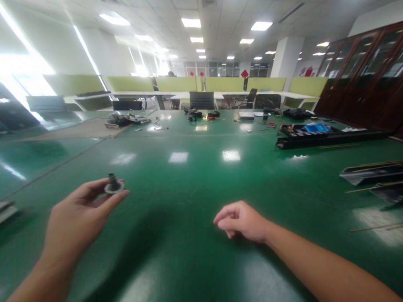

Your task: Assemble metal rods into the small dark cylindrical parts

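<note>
Fingers of the left hand pinch the metal part by its round base, its stem pointing up, above the green table. The right hand's fingers curl loosely, holding nothing visible, well apart from it.

I work from a single feed, the head camera, which looks out from the wearer's eye height toward 12 o'clock and tips down over the green surface. It sits close above the left hand at 8 o'clock in my frame and the right hand at 4. The lens takes in a wide sweep: bright windows at 10 o'clock, dark cabinets at 2, and lime partitions far off under the ceiling at 12.
</note>
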The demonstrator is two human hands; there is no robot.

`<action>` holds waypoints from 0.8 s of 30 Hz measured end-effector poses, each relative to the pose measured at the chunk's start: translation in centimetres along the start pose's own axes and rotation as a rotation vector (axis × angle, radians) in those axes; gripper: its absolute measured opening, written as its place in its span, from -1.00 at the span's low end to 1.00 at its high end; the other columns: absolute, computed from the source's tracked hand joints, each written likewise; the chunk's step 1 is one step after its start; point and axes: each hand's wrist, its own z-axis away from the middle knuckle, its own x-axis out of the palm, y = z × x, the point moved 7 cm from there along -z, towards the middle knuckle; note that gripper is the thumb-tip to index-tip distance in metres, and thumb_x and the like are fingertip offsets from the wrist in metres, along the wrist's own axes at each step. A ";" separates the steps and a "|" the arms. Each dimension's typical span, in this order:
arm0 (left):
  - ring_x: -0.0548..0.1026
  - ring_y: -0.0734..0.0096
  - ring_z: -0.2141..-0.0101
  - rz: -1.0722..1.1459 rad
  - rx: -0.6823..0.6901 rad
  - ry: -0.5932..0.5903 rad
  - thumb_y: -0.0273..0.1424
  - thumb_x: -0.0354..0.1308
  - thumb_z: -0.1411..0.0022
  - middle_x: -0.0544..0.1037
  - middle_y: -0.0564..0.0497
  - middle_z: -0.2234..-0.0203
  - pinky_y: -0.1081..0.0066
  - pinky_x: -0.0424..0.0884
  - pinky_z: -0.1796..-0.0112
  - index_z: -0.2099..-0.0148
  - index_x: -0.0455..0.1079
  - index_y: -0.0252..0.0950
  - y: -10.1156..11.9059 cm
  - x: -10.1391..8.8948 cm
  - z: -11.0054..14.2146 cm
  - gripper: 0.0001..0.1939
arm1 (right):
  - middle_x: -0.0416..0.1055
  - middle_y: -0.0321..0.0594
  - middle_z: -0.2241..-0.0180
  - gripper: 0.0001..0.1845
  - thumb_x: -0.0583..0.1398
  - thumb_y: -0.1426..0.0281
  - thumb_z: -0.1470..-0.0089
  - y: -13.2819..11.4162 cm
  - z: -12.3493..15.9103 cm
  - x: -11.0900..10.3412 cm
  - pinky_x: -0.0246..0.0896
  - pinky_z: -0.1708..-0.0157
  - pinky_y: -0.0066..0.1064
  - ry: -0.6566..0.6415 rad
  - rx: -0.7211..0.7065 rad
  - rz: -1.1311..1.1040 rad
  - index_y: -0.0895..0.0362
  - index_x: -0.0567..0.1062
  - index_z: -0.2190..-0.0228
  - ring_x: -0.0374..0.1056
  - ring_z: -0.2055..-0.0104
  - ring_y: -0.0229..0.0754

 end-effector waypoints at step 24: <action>0.50 0.28 0.23 0.219 0.827 -0.372 -0.42 0.25 -0.22 0.57 -0.01 0.26 0.25 0.43 0.16 0.12 0.42 -0.21 10.2 13.6 8.6 -0.84 | 0.47 -0.39 0.50 -0.74 0.34 0.36 0.05 -2.3 0.2 -0.8 0.08 0.42 -0.45 0.374 -0.216 0.883 0.03 0.52 0.24 0.35 0.47 -0.24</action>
